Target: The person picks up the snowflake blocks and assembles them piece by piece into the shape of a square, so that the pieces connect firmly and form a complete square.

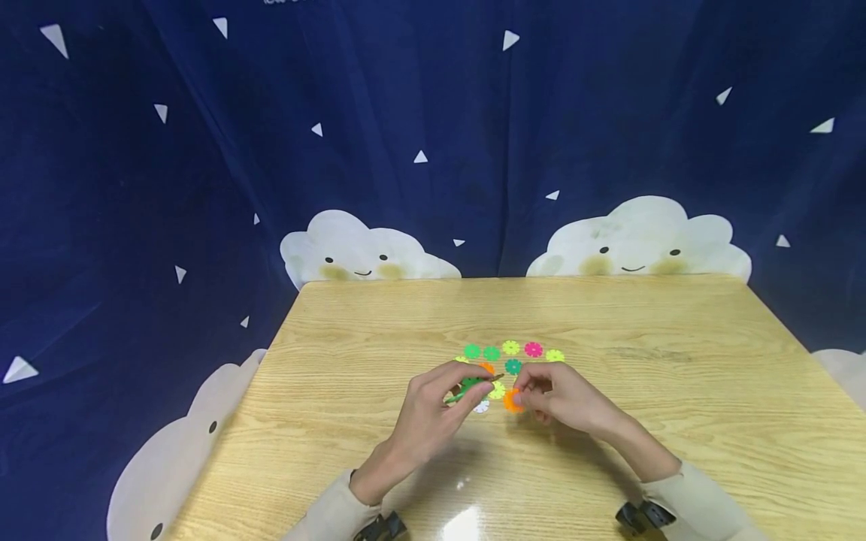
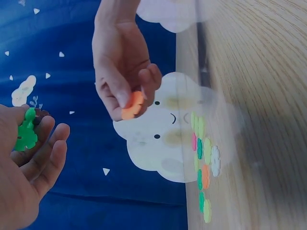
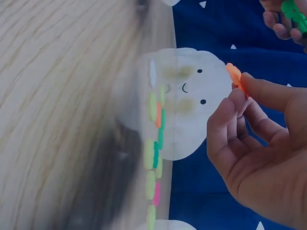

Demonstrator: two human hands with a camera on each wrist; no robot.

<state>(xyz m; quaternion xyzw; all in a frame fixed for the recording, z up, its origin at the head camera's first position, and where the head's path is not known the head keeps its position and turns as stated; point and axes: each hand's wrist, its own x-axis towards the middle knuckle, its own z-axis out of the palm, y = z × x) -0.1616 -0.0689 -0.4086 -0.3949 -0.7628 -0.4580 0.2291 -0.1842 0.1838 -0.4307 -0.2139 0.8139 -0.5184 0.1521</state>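
Curtained-off tabletop spot, childlike in decor; whether set in home, nursery or studio cannot be told. Wood-grain counter (image 1: pixel 365 323) backed and flanked by dark blue curtain (image 1: pixel 379 83), folds seen, printed with white triangles and smiling clouds (image 1: pixel 358 242). Small bright toothed discs (image 1: pixel 534 349) laid out on counter. Black wrist cameras (image 1: pixel 631 518) worn.

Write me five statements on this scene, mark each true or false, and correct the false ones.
1. The right hand pinches an orange disc. True.
2. The left hand holds nothing. False: it holds green and brown pieces.
3. A pink disc lies on the table. True.
4. The white disc lies farther from the person than the pink one. False: it lies nearer.
5. The curtain behind the table is plain red. False: it is dark blue with white triangles and clouds.
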